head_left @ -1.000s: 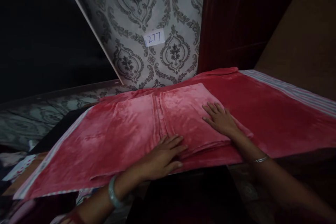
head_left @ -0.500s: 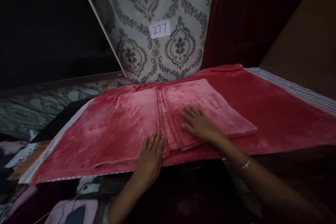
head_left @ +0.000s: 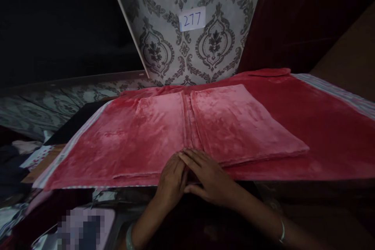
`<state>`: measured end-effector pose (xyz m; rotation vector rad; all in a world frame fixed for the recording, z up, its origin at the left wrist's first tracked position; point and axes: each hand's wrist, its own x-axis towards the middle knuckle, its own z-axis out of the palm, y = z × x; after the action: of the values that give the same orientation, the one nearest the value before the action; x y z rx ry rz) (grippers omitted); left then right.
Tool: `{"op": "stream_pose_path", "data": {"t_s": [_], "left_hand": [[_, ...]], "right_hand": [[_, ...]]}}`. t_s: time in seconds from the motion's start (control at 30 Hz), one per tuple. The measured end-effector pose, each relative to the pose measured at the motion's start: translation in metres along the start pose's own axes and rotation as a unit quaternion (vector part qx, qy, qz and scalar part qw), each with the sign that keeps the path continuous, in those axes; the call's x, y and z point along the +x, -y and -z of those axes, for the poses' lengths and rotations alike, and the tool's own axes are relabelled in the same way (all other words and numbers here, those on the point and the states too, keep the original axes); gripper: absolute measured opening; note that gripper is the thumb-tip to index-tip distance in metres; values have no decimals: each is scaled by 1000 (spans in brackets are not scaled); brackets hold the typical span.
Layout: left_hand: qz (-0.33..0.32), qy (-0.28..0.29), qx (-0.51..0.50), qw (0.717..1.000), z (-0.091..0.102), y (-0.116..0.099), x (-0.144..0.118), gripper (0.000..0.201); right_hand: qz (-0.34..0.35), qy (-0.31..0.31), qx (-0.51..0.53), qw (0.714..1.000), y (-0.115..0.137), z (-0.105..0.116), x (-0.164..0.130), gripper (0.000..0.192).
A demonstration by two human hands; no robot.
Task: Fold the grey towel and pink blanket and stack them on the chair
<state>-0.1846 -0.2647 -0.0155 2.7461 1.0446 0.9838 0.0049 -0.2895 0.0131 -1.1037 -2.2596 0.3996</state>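
Observation:
A pink plush blanket (head_left: 234,121) lies folded, its two side panels nearly meeting along a narrow gap in the middle. Under it spreads a larger red plush cloth (head_left: 304,125) with a striped border at both ends. At the near end of the gap, my left hand (head_left: 171,179) rests on the fabric with fingers extended and partly covered. My right hand (head_left: 209,175) lies against it, its stretched fingers overlapping the left fingertips and its thumb apart. No fabric shows pinched in either hand, though the undersides are hidden.
Behind the cloth is a patterned wall with a paper marked 277 (head_left: 192,19). A large black screen (head_left: 64,23) stands at left, a dark red glossy panel (head_left: 293,19) at right. Several clothes and papers (head_left: 35,156) lie at lower left.
My right hand has moved from the right panel down and left to meet my left hand. My left hand stays near the front end of the gap. The camera view has shifted slightly.

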Motion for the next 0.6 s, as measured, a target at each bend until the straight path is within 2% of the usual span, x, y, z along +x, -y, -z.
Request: {"op": "stream_pose_path", "data": {"t_s": [0.1,0.17,0.23,0.3,0.37,0.47,0.53,0.6], "left_hand": [[19,34,-66,997,21,3,0,37],[63,10,-82,995,43,13,-5,31],[175,-74,-51,980,70,33,-16,28],[319,-153,-12,935,95,57,-30,37],[440,-172,-29,881,113,81,-45,60],[528,-134,-129,828,122,107,-56,85],[543,-116,-175,813,121,114,-57,91],[547,-100,-185,810,119,116,-55,96]], "right_hand": [[-32,-4,-9,999,7,-17,2,79],[-25,-23,-37,999,2,-27,1,64],[-1,-48,-63,997,-4,-34,0,50],[19,-68,-76,995,-8,-38,-1,44],[25,-71,-80,994,-7,-37,0,43],[8,-55,-73,996,2,-25,3,40],[-13,-30,-66,997,10,-13,8,35],[-36,-4,-61,998,19,-5,16,32]]}}
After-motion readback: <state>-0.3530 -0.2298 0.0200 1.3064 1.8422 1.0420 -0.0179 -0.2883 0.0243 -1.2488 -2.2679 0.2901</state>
